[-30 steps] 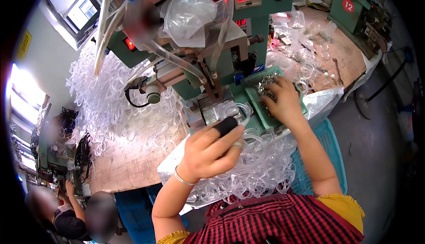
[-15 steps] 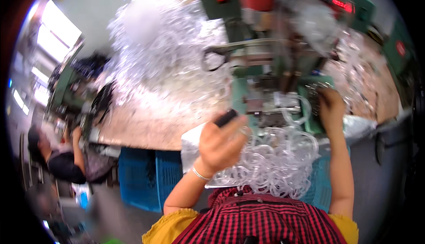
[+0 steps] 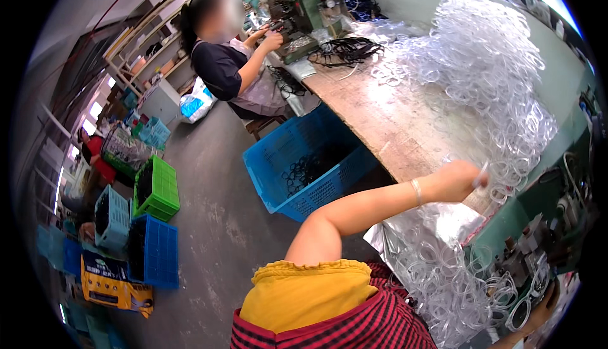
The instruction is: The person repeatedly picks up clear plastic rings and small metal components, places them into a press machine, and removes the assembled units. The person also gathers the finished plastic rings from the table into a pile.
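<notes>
Left hand: its fingers (image 3: 480,179) are curled in narrow over the near end of the heap; a pale, glossy band shows at them, but whether that is a gripped tube or a finger ring, I cannot tell; this is the left hand (image 3: 455,182)
Right hand: dark and cropped near the rim, the right hand (image 3: 550,303) sits far below and right of the left fingers; whether it holds anything, I cannot tell
Heaped clear tube rings: the tall heap of clear plastic tube rings (image 3: 487,64) begins right at the left fingertips and climbs away beyond them
Loose clear tube rings: a second spread of clear tube rings (image 3: 437,279) lies nearer the body, between the two hands' fingers, on a silver sheet (image 3: 457,217)
Wooden tabletop: the wooden tabletop (image 3: 380,121) runs off beyond and left of the left fingers
Blue crate: well left of the left fingers, the blue plastic crate (image 3: 316,196) stands below the table edge
Snag risk: interlinked rings could bring several along if the left fingers pulled one
Slide risk: a tug low in the heap could make the upper rings slump over the left fingers
</notes>
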Tool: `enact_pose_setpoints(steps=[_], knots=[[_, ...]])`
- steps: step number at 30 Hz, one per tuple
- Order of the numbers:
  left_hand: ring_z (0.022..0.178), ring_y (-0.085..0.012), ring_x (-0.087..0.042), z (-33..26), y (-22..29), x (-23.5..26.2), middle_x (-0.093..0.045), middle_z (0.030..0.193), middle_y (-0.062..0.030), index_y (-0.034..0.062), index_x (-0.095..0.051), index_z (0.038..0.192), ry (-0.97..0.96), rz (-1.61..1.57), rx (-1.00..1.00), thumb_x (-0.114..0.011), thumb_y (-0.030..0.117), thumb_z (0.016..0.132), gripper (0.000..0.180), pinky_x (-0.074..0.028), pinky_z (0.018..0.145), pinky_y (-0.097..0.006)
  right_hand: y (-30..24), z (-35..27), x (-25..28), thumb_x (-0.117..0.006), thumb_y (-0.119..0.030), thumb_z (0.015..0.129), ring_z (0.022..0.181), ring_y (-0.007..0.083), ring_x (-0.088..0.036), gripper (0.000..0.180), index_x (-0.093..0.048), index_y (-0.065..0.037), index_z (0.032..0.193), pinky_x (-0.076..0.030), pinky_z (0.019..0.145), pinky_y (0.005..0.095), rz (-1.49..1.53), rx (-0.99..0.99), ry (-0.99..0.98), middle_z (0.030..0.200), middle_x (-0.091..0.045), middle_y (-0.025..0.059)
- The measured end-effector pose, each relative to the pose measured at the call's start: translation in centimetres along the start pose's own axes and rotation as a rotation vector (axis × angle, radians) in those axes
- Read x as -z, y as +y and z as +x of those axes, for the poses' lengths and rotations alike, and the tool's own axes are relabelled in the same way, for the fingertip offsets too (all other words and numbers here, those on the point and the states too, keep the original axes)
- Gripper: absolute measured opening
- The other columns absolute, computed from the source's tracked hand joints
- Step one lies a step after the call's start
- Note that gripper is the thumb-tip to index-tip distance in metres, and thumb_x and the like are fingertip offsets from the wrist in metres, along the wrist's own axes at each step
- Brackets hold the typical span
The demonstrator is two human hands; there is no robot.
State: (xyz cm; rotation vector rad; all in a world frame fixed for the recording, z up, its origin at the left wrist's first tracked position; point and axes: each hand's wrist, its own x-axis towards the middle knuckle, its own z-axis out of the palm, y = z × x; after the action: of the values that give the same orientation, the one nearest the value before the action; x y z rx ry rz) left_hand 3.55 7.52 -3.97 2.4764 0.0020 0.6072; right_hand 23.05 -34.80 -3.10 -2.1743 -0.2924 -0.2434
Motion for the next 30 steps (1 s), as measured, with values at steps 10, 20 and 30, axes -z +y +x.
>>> enact_pose_setpoints(steps=[10,20,30], knots=[[0.135,-0.0374,-0.032,0.0,-9.9,-1.2,-0.038,0.141,-0.0214,0.0112,-0.063,0.12,0.319,0.686,0.226,-0.055,0.006,0.086,0.035,-0.027,0.111,-0.045,6.6,-6.1,3.7,-0.062,-0.01,0.093,0.102,0.0181,-0.062,0.024,-0.067,0.003,0.113,-0.046,0.094,0.0295,0.001,0.003,0.162,0.11,-0.068,0.0096],[0.076,-0.0163,-0.062,5.2,1.2,-0.7,-0.061,0.088,-0.0105,-0.0002,-0.052,0.104,0.402,-0.287,0.263,-0.047,0.017,0.102,0.018,-0.05,0.067,-0.03,-9.3,-2.1,1.1,-0.073,-0.007,0.076,0.084,0.0155,-0.064,0.028,-0.067,0.0,0.102,-0.05,0.077,0.0284,0.455,0.201,-0.116,0.092,-0.068,0.008],[0.084,-0.0127,-0.06,4.0,7.9,-3.5,-0.06,0.096,-0.0083,0.0025,-0.051,0.107,0.553,-0.715,0.011,-0.052,0.007,0.1,0.008,-0.052,0.072,-0.026,-11.5,-2.2,-2.1,-0.07,0.0,0.074,0.083,0.0111,-0.061,0.049,-0.052,0.004,0.119,-0.047,0.078,0.0257,0.731,0.042,-0.138,0.086,-0.064,0.005]])
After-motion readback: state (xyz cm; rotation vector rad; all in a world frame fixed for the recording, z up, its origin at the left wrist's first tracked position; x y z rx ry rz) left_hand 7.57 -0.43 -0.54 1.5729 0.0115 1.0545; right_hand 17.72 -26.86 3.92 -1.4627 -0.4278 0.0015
